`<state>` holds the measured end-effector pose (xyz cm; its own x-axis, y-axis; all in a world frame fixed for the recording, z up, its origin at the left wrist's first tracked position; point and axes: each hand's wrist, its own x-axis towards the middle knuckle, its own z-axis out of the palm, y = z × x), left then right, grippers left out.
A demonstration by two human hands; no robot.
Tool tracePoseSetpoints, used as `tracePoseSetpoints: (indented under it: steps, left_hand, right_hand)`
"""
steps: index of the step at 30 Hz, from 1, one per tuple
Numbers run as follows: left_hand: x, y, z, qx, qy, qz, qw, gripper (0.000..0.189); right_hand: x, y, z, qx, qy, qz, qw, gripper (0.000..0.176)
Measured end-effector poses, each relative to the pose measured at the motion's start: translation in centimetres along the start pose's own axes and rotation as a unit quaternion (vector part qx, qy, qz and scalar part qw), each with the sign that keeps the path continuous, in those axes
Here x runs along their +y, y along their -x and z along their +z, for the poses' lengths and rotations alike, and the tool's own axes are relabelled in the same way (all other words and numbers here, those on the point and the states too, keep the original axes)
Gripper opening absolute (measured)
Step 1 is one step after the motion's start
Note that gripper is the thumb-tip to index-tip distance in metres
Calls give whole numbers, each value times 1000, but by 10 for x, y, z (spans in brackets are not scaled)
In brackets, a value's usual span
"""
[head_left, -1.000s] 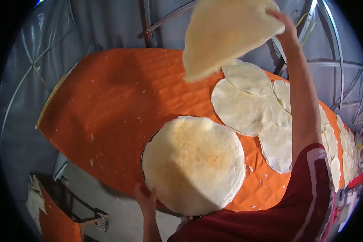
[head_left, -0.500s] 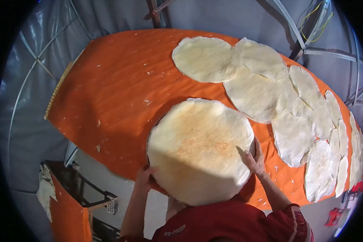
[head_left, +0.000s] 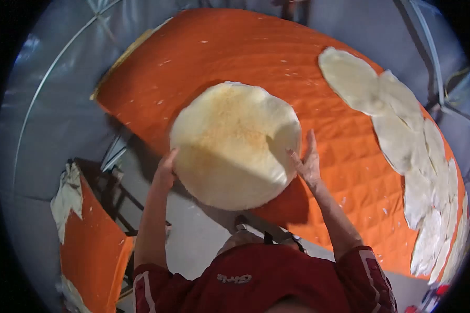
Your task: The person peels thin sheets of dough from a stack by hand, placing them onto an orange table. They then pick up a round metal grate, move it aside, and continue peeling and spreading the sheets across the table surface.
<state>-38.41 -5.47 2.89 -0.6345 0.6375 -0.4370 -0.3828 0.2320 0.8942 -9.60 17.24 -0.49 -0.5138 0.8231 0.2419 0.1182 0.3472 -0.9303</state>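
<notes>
A large round flatbread (head_left: 230, 148), pale with light brown patches in the middle, is held out in front of me. My left hand (head_left: 167, 168) is closed on its left edge, with most fingers hidden. On the opposite side, my right hand (head_left: 307, 163) grips the edge, thumb on the top near the rim and fingers along the side. The flatbread's near edge hangs over the floor, and its far part overlaps the orange quilted cloth (head_left: 344, 182) of the table. Part of the flatbread lies in shadow.
Several pale dough rounds (head_left: 397, 135) overlap along the right side of the table. At lower left stands a smaller orange-covered surface (head_left: 89, 250) with a crumpled whitish cloth (head_left: 70, 198). Grey sheeting (head_left: 52, 120) on metal poles surrounds the table. Small flakes dot the cloth.
Both hands have moved left with the flatbread, which now sits farther over the table's near edge. My view has turned left, so the dough rounds appear farther right.
</notes>
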Motion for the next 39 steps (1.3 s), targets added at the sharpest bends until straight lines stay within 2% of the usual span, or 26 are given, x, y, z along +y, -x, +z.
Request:
tracePoseSetpoints:
  steps: [2, 4, 6, 8, 10, 11, 13, 14, 16, 17, 19, 20, 22, 23, 25, 26, 28, 29, 31, 32, 33, 35, 36, 37, 38, 39]
  left_hand:
    - [14, 3, -18, 0, -24, 10, 1000, 43]
    - [35, 16, -24, 49, 12, 20, 999, 52]
    - [34, 10, -35, 28, 35, 16, 999, 51]
    - [36, 8, -41, 9, 55, 19, 998, 51]
    - [45, 13, -41, -11, 132, 23, 991, 51]
    - [47, 13, -44, -10, 133, 22, 991, 51]
    - [48, 12, -47, -38, 157, 15, 987, 47]
    - [44, 7, -50, -38, 159, 15, 986, 47]
    - [29, -4, -56, -30, 120, 31, 992, 49]
    - [24, -3, -56, -27, 123, 32, 992, 49]
    - [14, 1, -50, -13, 118, 125, 985, 55]
    - [12, 1, -48, -10, 117, 125, 985, 55]
    - [11, 0, -44, 11, 44, 177, 983, 60]
    - [6, -2, -44, 17, 40, 180, 983, 60]
    - [-2, -8, -49, 65, -41, 203, 976, 60]
    - [3, -7, -50, 64, -51, 210, 974, 60]
    - [4, -4, -47, 81, -34, 140, 986, 59]
    - [-3, -9, -46, 76, -36, 138, 987, 59]
    - [-22, -23, -53, 132, -210, 228, 941, 53]
    - [-24, -24, -50, 180, -244, 233, 924, 50]
    - [-25, -27, -48, 220, -277, 243, 903, 47]
    - [-40, -39, -64, 169, -103, 198, 960, 43]
    - [-42, -38, -67, 166, -92, 207, 960, 43]
    - [-43, -37, -67, 164, -77, 216, 959, 43]
    - [-38, -36, -63, 184, -119, 210, 953, 44]
    - [-35, -35, -60, 207, -160, 203, 943, 45]
  right_hand:
    - [-31, -15, 27, 29, 170, -47, 984, 82]
    - [-42, -18, 63, 26, 136, -77, 987, 88]
    - [-74, -13, 109, -99, 25, -111, 989, 101]
    - [-118, -9, 152, -235, 103, -51, 965, 108]
    - [-129, -10, 195, -304, 54, -201, 930, 111]
    - [-132, -9, 213, -305, 53, -200, 930, 111]
    - [-131, -4, 239, -250, 183, -168, 936, 109]
    - [-127, -8, 242, -251, 185, -168, 935, 109]
    - [-114, -18, 244, -265, 148, 12, 953, 102]
    - [-104, -20, 247, -269, 148, 11, 952, 102]
    - [-88, -21, 251, -285, 134, -14, 949, 97]
    - [-87, -22, 255, -288, 132, -14, 948, 97]
    - [-91, -27, 264, -311, 2, 54, 949, 87]
    - [-97, -31, 259, -314, -3, 50, 948, 87]
    - [-111, -46, 243, -383, -41, 65, 920, 69]
    - [-89, -51, 252, -378, -50, 58, 923, 69]
    - [-22, -55, 278, -428, -132, 146, 882, 49]
    - [-31, -56, 270, -424, -133, 149, 883, 49]
    - [-48, -54, 262, -414, -128, 163, 886, 36]
    - [-44, -50, 276, -400, -127, 167, 892, 36]
    - [-35, -47, 298, -314, -62, 122, 940, 32]
    - [-33, -71, 276, -186, 9, 81, 979, 30]
    - [-56, -86, 232, -132, -260, 100, 951, 29]
    - [-77, -101, 183, -72, -509, 94, 852, 28]
    - [-86, -134, 121, -131, -158, 69, 976, 31]
    - [-57, -166, 82, -122, -124, 170, 970, 34]
